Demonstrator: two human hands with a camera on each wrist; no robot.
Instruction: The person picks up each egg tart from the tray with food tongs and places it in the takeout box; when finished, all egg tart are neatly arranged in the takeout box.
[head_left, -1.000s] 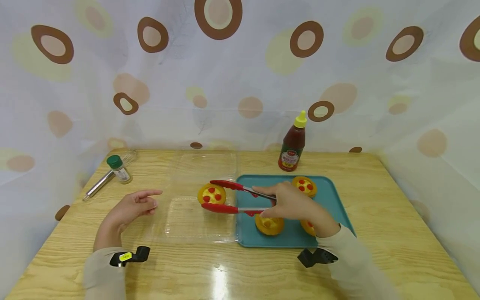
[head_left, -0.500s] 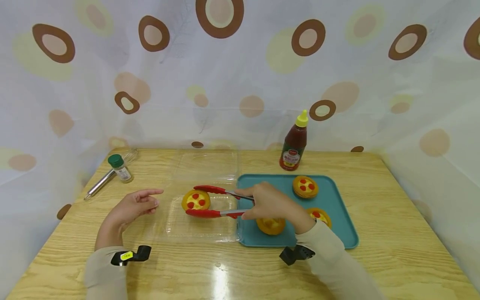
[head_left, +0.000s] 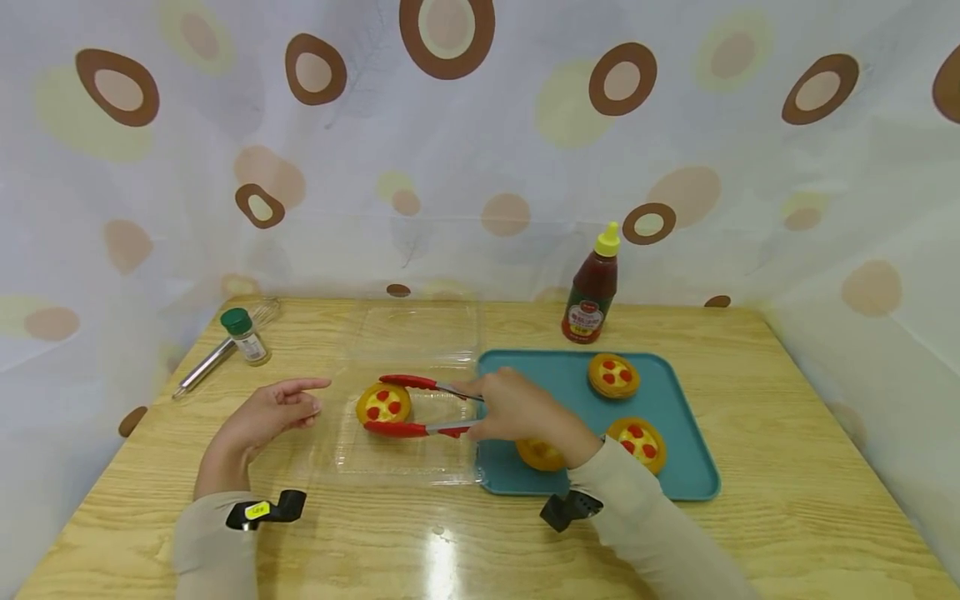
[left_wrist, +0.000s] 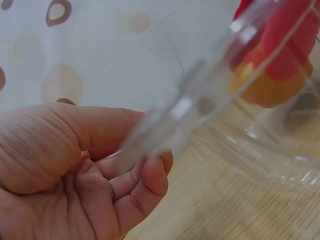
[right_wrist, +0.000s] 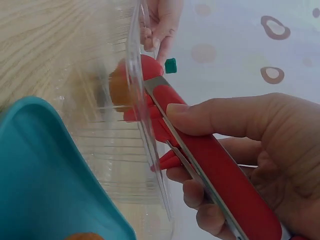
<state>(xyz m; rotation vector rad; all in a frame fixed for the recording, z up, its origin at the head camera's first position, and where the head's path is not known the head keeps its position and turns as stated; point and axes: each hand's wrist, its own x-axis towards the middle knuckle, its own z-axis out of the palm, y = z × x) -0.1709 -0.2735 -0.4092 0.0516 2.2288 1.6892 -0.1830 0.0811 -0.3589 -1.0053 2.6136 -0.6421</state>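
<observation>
Tart [head_left: 383,403] in tongs [head_left: 401,429], within box [head_left: 408,465] outline; LH [head_left: 273,412] on rim

Head cam: RH [head_left: 513,404] curled round tongs, red tips either side of tart, L of ctr in box's near half; lid [head_left: 416,329] laid back behind. LH at box L edge, grip unclear fr here

L wrist cam adds: clear rim runs btwn LH thumb & fingertips, so LH pinches it; rim blurry. Tart + red tips seen thru clear plastic

R wrist cam adds: RH thumb pressed on red handle, fingers curled on other side. Tart seen thru box wall; can't tell if it touches box floor

Only head cam gets 3 other tarts [head_left: 613,376] on tray [head_left: 540,362] together, sauce [head_left: 590,292] behind tray, shaker [head_left: 246,337] by whisk [head_left: 206,367]. R wrist: tray corner, one tart edge, shaker's green cap

Vs 1 s ago: RH, tongs, tart shifted L; tart was R of box ctr. Near R tray tart, mostly hidden by forearm then, shows more now. LH approx same pos
</observation>
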